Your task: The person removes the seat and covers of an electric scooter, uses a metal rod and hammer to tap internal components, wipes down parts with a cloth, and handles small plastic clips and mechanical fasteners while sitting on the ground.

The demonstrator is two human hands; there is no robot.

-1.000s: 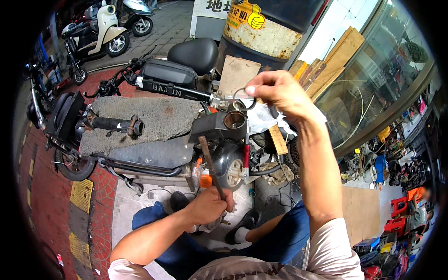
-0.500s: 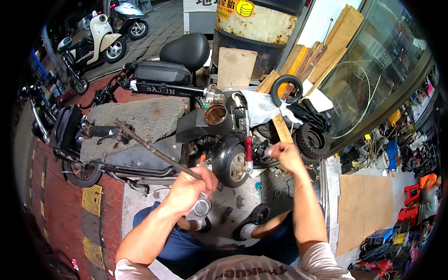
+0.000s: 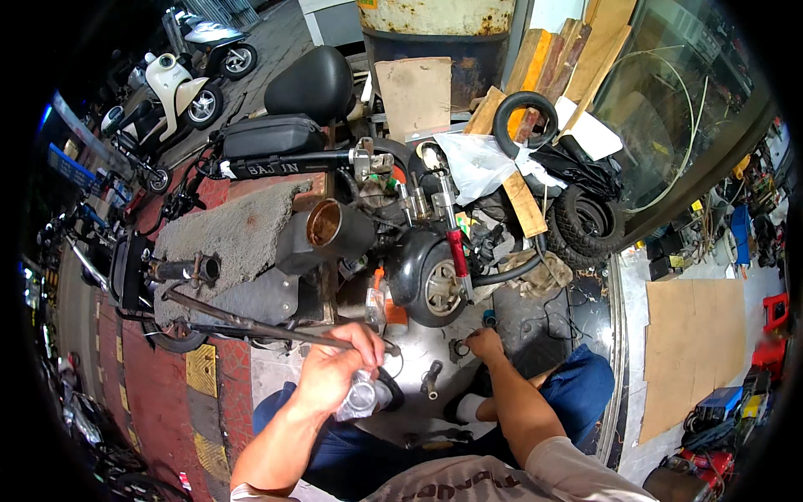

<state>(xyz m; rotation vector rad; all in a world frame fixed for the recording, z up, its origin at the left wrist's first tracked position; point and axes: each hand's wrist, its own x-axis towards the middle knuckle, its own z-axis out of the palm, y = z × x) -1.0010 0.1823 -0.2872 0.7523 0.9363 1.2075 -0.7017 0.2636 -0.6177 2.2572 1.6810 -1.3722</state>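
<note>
Left hand (image 3: 335,372) clenched on rod (image 3: 251,322), long axis up-left, less steep than before. Right hand (image 3: 485,343) lowered to floor (image 3: 418,418), touching ring (image 3: 458,350); closure indeterminate.

A white scooter (image 3: 180,96) is parked at the upper left of the frame. Black tyres (image 3: 585,219) lie piled at the upper right, beside wooden planks (image 3: 535,63). A cardboard sheet (image 3: 694,351) lies flat at the right.
</note>
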